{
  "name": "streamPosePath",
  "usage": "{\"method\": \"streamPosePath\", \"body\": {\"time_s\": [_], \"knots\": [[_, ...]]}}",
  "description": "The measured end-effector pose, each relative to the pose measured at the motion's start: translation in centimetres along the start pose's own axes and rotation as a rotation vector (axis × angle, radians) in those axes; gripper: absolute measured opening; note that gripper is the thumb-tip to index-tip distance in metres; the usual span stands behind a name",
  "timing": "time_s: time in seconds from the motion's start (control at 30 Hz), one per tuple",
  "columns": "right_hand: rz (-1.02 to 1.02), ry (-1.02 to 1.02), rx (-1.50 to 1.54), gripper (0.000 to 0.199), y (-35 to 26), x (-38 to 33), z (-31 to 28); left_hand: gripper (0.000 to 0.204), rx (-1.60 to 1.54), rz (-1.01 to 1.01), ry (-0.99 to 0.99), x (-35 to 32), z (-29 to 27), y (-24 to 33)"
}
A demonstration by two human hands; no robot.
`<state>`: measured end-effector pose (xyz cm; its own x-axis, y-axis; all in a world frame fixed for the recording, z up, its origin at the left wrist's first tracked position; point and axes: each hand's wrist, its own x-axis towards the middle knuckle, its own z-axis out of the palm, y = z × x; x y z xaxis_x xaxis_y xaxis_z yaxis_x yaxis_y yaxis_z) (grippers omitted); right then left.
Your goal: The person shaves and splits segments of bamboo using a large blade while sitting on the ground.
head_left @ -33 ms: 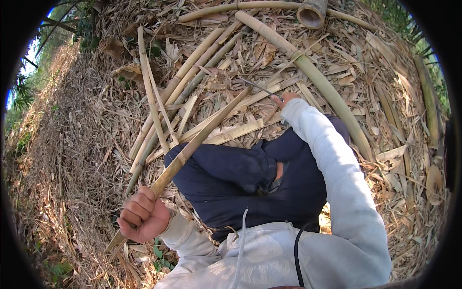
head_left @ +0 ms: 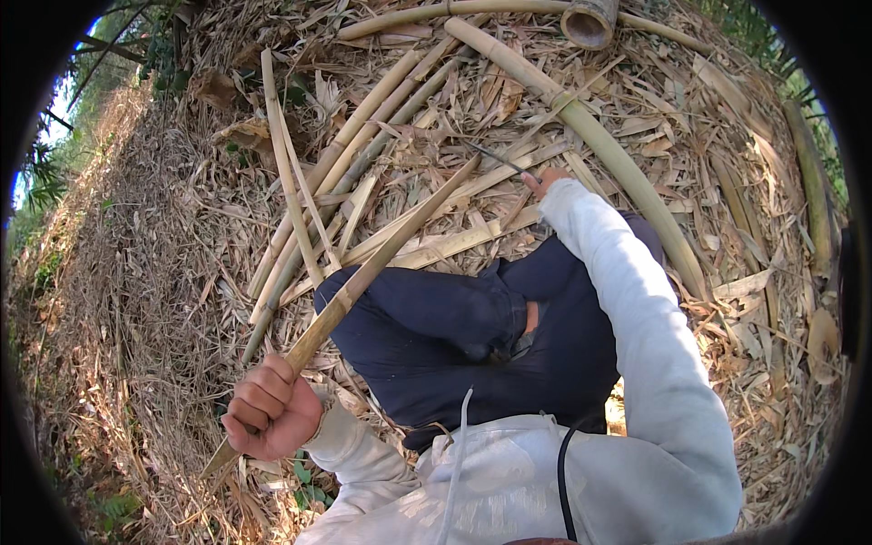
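My left hand [head_left: 272, 409] is closed around the lower part of a long split bamboo strip [head_left: 381, 258], whose short pointed end sticks out below the fist. The strip slants up to the right across my bent knee. Its far tip lies close to the thin dark blade of a knife [head_left: 495, 157]. My right hand [head_left: 545, 182] is closed on that knife at the end of my stretched arm. Its handle is mostly hidden in the fingers. Whether blade and strip touch, I cannot tell.
I sit with folded legs in dark trousers [head_left: 427, 313] on dry bamboo leaves. Several bamboo poles [head_left: 354, 136] lie ahead to the left, and a thick green-tan pole [head_left: 627, 173] curves on the right. A hollow bamboo section [head_left: 589, 24] lies at the far edge.
My right hand and the knife have shifted slightly away and to the right. My left hand keeps its hold on the bamboo strip almost unmoved.
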<state>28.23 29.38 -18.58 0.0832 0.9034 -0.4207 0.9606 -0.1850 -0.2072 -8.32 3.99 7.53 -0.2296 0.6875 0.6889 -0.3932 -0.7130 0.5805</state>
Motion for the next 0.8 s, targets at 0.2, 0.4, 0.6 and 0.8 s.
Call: {"method": "streamPosePath", "body": {"time_s": [0.2,0.4,0.6,0.8], "knots": [[-0.041,-0.014,0.027,0.088,-0.5,-0.5,0.6,0.046,0.044,0.013,0.162,-1.1,-1.3,1.9],[0.039,-0.139,0.057,0.077,-2.1,-0.7,-1.1,0.045,0.160,-0.018,0.540,-3.1,-3.0,2.5],[-0.071,-0.158,0.488,0.060,-5.6,-3.8,-2.9,0.047,0.209,-0.165,1.019,-8.5,-5.9,3.3],[0.077,-0.319,1.298,0.032,-12.4,-12.3,1.5,0.054,0.395,-0.432,1.043,-11.4,-3.0,4.1]]}}
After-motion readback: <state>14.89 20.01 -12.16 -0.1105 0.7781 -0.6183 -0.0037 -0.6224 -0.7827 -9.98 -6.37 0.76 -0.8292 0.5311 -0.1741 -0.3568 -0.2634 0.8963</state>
